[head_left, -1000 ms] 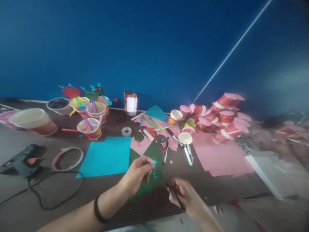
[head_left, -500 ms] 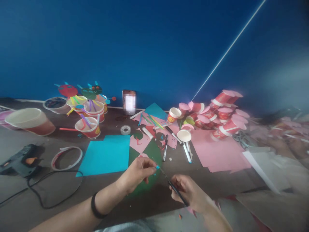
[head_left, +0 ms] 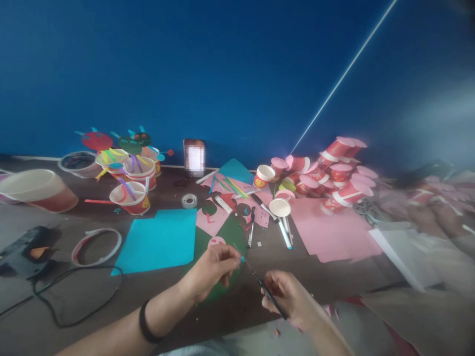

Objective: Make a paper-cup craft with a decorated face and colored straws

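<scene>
Between its fingertips my left hand (head_left: pixel 217 269) pinches a tiny blue paper piece (head_left: pixel 242 259). My right hand (head_left: pixel 287 296) is closed round the handles of dark scissors (head_left: pixel 270 292), whose blades point up and left and meet the blue piece. Under and beyond my left hand lies green paper (head_left: pixel 230 237), with a pink paper circle (head_left: pixel 216 242) on it. To the left is a sheet of bright blue paper (head_left: pixel 159 240). A black pen (head_left: pixel 252 227) lies just beyond the hands.
Cups with paper-faced figures (head_left: pixel 137 170) stand at the left, near a glue gun (head_left: pixel 25 252) and a tape roll (head_left: pixel 96 247). A phone (head_left: pixel 195 158) leans on the blue wall. Right are pink sheets (head_left: pixel 334 230), piled red cups (head_left: pixel 339 173) and part of another person.
The view has shifted slightly, so the table items sit a little further left. Both hands keep nearly the same pose, with the scissors still at the blue piece.
</scene>
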`<state>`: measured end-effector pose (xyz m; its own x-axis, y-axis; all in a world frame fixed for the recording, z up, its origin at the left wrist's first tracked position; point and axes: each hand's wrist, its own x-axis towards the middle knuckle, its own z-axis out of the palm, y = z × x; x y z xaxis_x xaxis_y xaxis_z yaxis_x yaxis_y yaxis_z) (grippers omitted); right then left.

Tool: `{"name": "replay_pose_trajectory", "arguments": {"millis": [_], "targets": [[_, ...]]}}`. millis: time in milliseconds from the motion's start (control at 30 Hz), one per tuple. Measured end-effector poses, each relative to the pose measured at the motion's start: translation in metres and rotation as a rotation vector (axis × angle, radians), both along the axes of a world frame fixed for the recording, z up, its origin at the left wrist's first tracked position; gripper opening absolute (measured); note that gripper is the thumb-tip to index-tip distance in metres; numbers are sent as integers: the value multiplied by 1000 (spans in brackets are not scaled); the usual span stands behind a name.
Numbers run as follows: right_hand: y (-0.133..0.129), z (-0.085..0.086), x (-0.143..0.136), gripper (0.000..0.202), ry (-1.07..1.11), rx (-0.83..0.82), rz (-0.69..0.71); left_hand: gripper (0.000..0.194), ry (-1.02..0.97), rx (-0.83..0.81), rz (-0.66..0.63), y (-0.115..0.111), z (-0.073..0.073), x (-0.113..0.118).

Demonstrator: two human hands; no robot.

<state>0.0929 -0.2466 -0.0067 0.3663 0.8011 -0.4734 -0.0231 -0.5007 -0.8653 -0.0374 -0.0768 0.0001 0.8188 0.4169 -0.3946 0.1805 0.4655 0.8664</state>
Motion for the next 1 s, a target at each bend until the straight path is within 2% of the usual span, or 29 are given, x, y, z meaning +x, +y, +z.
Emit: {"name": "replay_pose_trajectory", "arguments": {"millis": [200, 333, 400, 500, 600, 700, 867, 1000], "targets": [[-5, -1, -3, 20, 1, 11, 8, 17, 35, -39, -21, -5, -1, -1], [-6, -8, 0, 23, -32, 35, -49, 16, 51, -72, 2, -5, 0, -2], [-10, -10, 6, 24, -225, 3, -104, 17, 51, -123, 14, -4, -2, -4], [-18, -12, 18, 24, -679, -183, -146, 19, 37, -201, 33, 1, -6, -9], [-23, -13, 26, 28, -971, -422, -72, 19, 24, -270, 60, 7, -11, -13], [-21, -14, 30, 34, -1087, -564, 38, 18, 15, -349, 84, 11, -14, -16], [-10, -12, 37, 27, -1081, -637, 190, 14, 16, -496, 90, 15, -14, -19], [-4, -10, 45, 20, -1061, -650, 266, 14, 19, -548, 97, 18, -14, -24]]}}
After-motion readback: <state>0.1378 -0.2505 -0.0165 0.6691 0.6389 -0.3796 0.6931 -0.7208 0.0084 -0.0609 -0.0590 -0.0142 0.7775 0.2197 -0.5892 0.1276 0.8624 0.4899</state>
